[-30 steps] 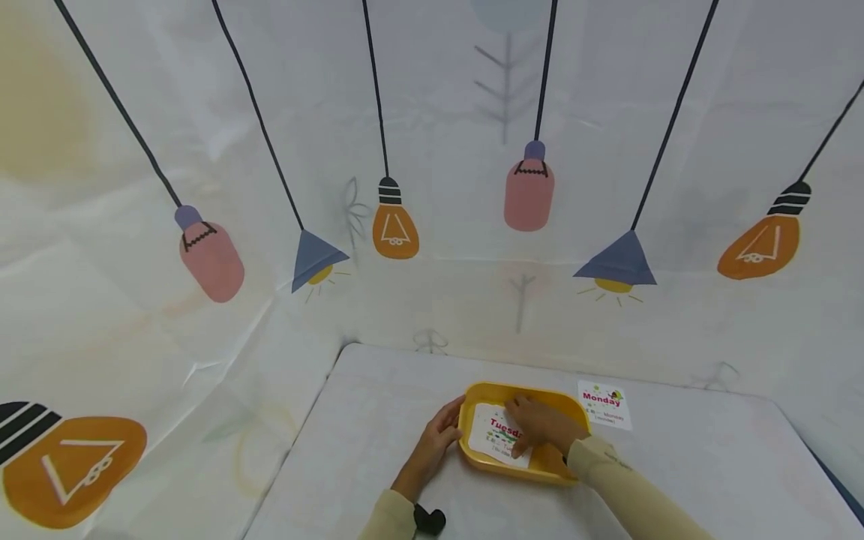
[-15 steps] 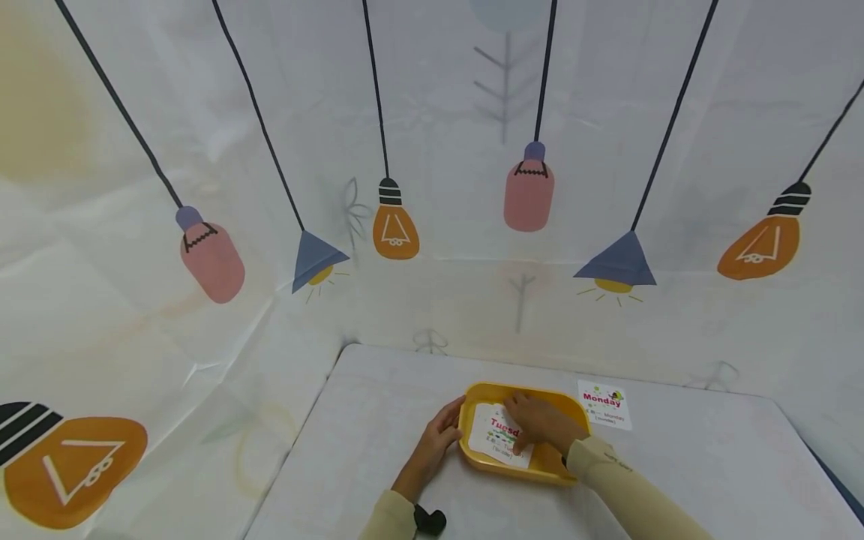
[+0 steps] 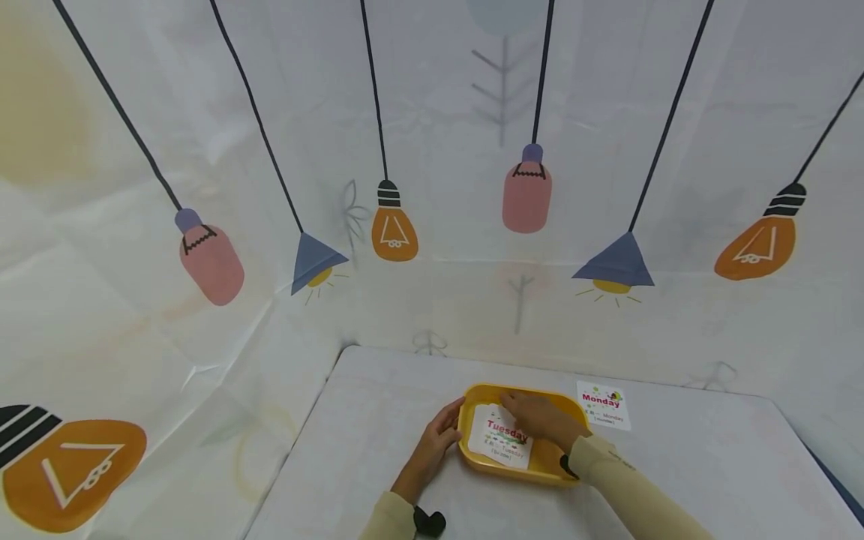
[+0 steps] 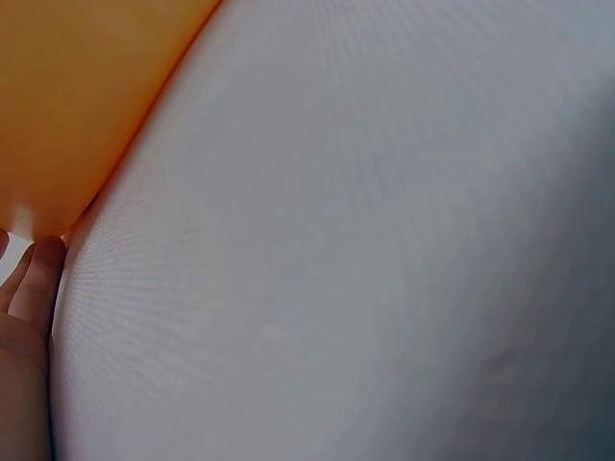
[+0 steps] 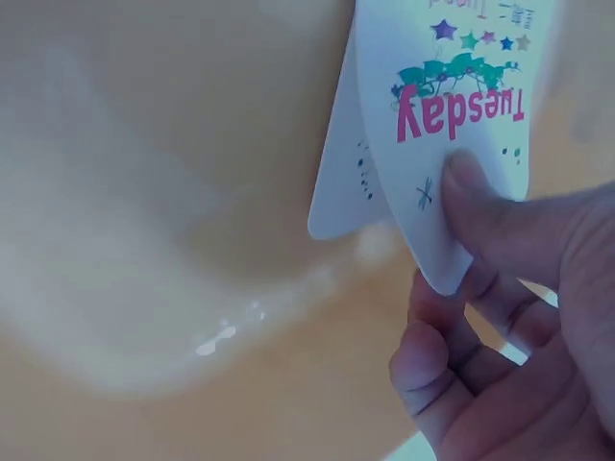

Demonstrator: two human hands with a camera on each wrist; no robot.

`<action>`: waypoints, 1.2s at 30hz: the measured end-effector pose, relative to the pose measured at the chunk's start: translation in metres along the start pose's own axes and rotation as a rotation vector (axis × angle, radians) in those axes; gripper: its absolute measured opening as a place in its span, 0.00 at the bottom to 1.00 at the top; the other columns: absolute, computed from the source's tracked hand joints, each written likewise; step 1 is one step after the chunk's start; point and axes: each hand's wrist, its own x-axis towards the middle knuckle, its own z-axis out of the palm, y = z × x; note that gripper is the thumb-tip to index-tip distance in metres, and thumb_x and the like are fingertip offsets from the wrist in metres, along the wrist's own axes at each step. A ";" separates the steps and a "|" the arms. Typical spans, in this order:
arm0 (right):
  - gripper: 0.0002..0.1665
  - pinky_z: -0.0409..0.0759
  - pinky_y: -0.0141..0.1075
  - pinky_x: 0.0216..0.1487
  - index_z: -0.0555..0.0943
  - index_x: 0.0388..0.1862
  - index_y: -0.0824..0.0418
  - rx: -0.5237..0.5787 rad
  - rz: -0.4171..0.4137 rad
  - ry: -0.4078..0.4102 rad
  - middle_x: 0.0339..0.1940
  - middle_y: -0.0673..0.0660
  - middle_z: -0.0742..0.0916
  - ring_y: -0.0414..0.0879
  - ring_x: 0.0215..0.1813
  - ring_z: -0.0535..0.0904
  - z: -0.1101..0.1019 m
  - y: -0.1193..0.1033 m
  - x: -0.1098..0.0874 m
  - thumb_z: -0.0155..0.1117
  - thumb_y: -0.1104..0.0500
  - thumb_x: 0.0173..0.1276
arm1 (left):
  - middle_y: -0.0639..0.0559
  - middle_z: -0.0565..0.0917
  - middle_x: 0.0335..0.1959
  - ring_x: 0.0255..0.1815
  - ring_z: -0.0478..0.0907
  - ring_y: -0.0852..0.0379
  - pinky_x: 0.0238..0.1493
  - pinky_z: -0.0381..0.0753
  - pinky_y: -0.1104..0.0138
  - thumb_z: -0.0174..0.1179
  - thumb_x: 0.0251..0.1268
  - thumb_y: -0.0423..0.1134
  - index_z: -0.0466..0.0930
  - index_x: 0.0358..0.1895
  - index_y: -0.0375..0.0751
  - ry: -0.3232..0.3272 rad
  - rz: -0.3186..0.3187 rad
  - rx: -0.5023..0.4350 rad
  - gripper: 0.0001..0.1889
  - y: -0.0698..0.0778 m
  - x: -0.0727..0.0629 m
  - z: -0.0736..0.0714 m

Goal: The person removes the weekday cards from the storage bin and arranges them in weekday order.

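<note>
A yellow tray [image 3: 496, 471] sits on the white-covered table. My left hand [image 3: 432, 444] rests against its left wall, fingers fairly straight along the outside; in the left wrist view the fingertips [image 4: 46, 254] meet the yellow wall. Inside the tray, my right hand [image 3: 543, 420] pinches a white card printed "Tuesday" [image 3: 496, 439] by its corner. The right wrist view shows the thumb on the front of the Tuesday card [image 5: 461, 106], which bends up at that corner. Behind it lies another white card [image 5: 336, 187], mostly covered.
A "Monday" card [image 3: 603, 406] lies on the table just right of the tray's far corner. White sheets with printed lamps [image 3: 526, 196] hang behind and left of the table [image 3: 378, 405]. A black heart shape [image 3: 430, 523] shows at my left wrist.
My right fingers have gone from lying over the Tuesday card to pinching its corner, leaving more of its print uncovered. The left hand and tray stay where they were.
</note>
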 end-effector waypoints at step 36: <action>0.13 0.78 0.31 0.34 0.84 0.51 0.56 0.492 0.029 0.193 0.36 0.50 0.85 0.43 0.34 0.75 -0.044 0.052 -0.042 0.63 0.62 0.70 | 0.45 0.62 0.78 0.78 0.61 0.45 0.74 0.67 0.59 0.51 0.68 0.32 0.62 0.76 0.51 -0.004 -0.001 -0.069 0.32 -0.001 0.000 0.002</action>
